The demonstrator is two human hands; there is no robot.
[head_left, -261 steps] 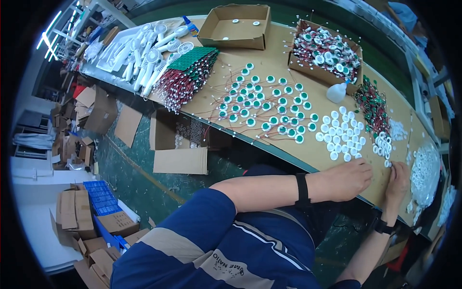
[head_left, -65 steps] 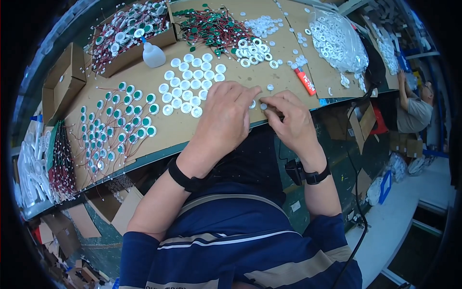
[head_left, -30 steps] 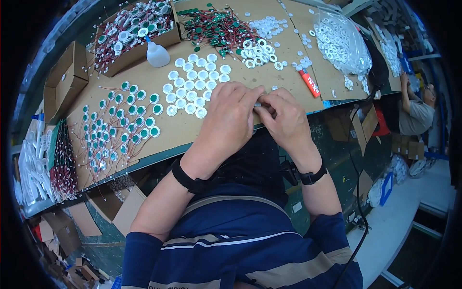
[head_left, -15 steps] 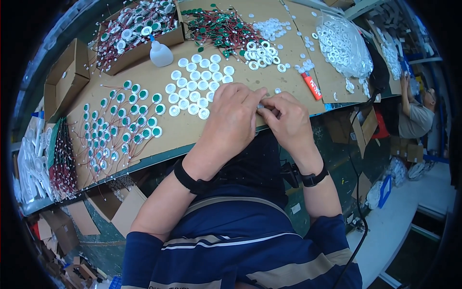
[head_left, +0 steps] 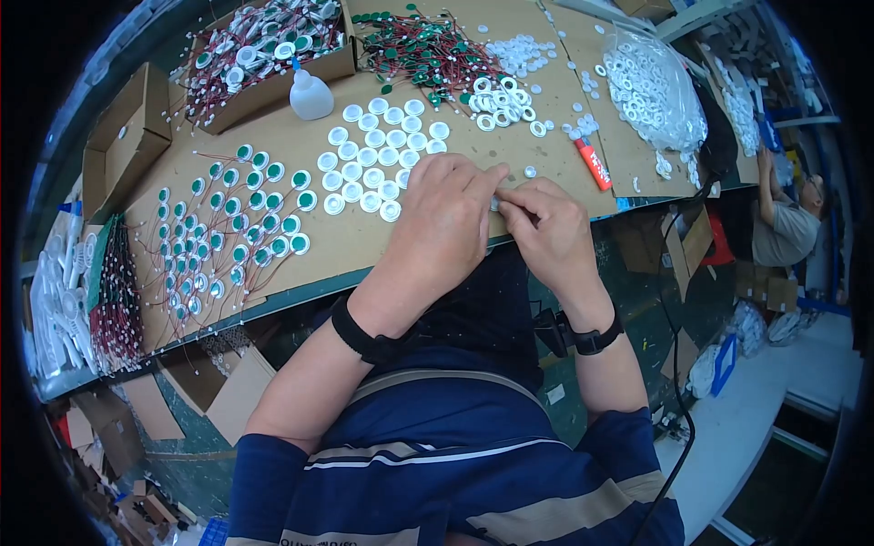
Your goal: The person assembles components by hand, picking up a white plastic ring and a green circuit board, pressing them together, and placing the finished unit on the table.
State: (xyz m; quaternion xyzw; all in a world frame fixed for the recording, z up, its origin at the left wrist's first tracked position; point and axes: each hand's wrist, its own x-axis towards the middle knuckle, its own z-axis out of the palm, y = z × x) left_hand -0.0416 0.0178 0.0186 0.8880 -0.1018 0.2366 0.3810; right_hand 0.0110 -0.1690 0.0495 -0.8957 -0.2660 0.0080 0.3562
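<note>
My left hand point(head_left: 443, 214) and my right hand point(head_left: 553, 227) meet fingertip to fingertip at the table's front edge. Both are closed in a pinch. Between them shows a bit of a small whitish piece point(head_left: 494, 203); the fingers cover most of it, so its kind is unclear. A small translucent disc point(head_left: 530, 171) lies just beyond my right fingers. Left of my left hand, white round caps point(head_left: 367, 156) are spread in rows. Past my hands lies a heap of white rings point(head_left: 492, 119), with translucent discs point(head_left: 519, 56) scattered behind it.
A red tube point(head_left: 593, 165) lies right of my hands, below a bag of white rings point(head_left: 648, 96). Green discs with red wires point(head_left: 423, 50) are piled at the back. A squeeze bottle point(head_left: 311, 96) stands by a full carton point(head_left: 273, 86). Wired caps point(head_left: 238, 223) cover the left.
The view has shifted slightly, so the table items appear a little farther right and higher. My hands stay together in the same pinch, with the right fingers slightly changed in position.
</note>
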